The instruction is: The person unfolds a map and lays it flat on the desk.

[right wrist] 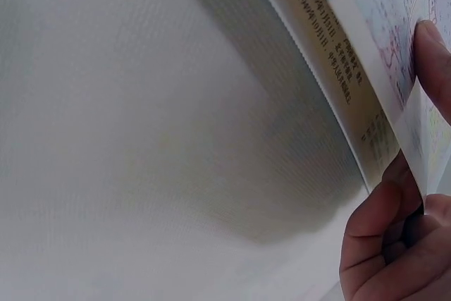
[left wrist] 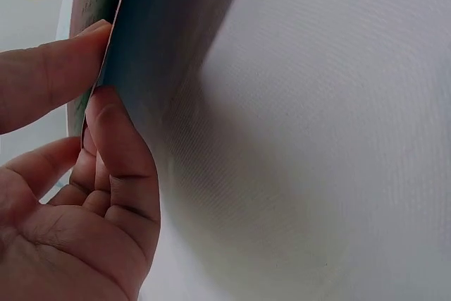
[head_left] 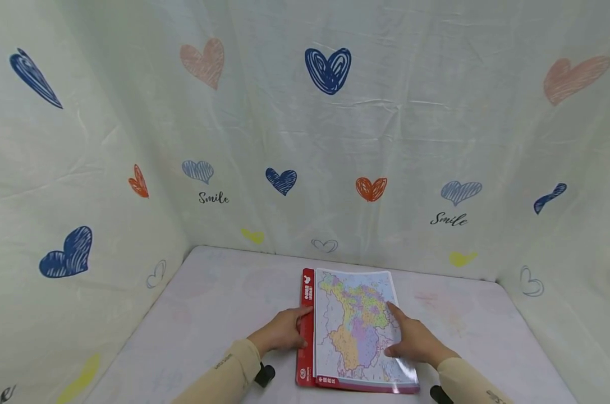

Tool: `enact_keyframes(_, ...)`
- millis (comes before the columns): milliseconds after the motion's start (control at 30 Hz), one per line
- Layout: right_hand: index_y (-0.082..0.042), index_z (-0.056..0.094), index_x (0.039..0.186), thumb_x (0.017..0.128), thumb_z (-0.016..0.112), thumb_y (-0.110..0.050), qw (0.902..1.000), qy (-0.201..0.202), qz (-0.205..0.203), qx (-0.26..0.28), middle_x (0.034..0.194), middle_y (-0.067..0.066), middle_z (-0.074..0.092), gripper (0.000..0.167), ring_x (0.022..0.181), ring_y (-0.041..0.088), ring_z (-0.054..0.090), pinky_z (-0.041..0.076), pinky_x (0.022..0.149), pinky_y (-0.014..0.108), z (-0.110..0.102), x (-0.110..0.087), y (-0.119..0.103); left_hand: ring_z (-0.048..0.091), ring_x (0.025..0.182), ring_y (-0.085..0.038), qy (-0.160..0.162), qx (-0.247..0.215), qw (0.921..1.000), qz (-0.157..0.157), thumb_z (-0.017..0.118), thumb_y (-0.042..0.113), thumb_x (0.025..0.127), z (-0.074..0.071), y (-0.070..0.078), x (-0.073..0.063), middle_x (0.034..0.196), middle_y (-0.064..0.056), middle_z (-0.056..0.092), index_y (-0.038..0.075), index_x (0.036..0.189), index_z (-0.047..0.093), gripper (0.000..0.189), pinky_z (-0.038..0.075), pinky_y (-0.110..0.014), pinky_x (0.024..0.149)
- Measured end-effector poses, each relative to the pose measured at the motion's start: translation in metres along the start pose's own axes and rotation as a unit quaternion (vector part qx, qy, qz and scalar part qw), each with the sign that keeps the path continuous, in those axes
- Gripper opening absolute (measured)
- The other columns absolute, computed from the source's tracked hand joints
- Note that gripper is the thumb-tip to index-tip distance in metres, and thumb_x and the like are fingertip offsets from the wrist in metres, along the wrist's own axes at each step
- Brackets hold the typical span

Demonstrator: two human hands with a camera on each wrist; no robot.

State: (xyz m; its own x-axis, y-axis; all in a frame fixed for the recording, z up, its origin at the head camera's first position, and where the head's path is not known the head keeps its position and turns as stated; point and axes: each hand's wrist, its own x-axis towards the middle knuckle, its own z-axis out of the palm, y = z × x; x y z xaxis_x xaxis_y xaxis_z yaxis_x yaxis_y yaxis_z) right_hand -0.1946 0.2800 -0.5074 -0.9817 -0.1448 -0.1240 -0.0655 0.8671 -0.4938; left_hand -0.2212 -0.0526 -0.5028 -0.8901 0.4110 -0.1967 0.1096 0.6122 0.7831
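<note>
A colourful map [head_left: 357,325] lies on a slightly larger red-edged map sheet [head_left: 306,359], whose red strip with white lettering shows along the left. My left hand [head_left: 283,330] grips the stack's left edge. In the left wrist view its thumb [left wrist: 49,82] is on one face and curled fingers [left wrist: 123,139] are behind. On the opposite side my right hand [head_left: 414,336] holds the right edge, thumb [right wrist: 433,61] on the map's printed face. Its fingers [right wrist: 377,237] curl behind the top sheet, beside a lower sheet [right wrist: 331,54] printed with text.
The maps are over a white table [head_left: 224,303] near its front. A white curtain [head_left: 411,134] with printed hearts and "Smile" lettering hangs behind and at both sides. Black wrist devices [head_left: 265,375] show below the sleeves.
</note>
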Motion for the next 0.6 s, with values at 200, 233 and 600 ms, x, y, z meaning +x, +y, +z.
enact_keyframes(200,-0.001,0.028,0.155,0.063,0.093,-0.028,0.9999,-0.015,0.002,0.001,0.134,0.035,0.052,0.116,0.117,0.052,0.053,0.039,0.099,0.063,-0.0038,-0.0003,-0.0015,0.050,0.108,-0.024,-0.005,0.005,1.0000,0.001,0.086,0.001,0.071,-0.0026,-0.0005,-0.0010,0.145,-0.018,0.048,0.006,0.146,0.049,0.084,0.049,-0.047,0.095)
enact_keyframes(233,-0.001,0.027,0.155,0.064,0.093,-0.027,0.9998,-0.017,0.002,0.003,0.135,0.034,0.051,0.115,0.118,0.052,0.053,0.039,0.100,0.063,-0.0044,-0.0002,-0.0015,0.050,0.108,-0.024,-0.006,0.008,1.0000,0.001,0.086,0.001,0.070,-0.0031,-0.0010,-0.0010,0.145,-0.018,0.048,0.006,0.147,0.049,0.085,0.049,-0.047,0.094)
enact_keyframes(600,-0.003,0.026,0.156,0.065,0.092,-0.025,0.9991,-0.037,0.005,0.019,0.142,0.035,0.044,0.114,0.125,0.053,0.046,0.035,0.103,0.064,-0.0096,0.0022,-0.0001,0.050,0.110,-0.025,-0.007,0.018,0.9998,0.000,0.085,0.001,0.071,-0.0079,-0.0059,-0.0021,0.146,-0.016,0.047,0.008,0.147,0.050,0.084,0.051,-0.046,0.092)
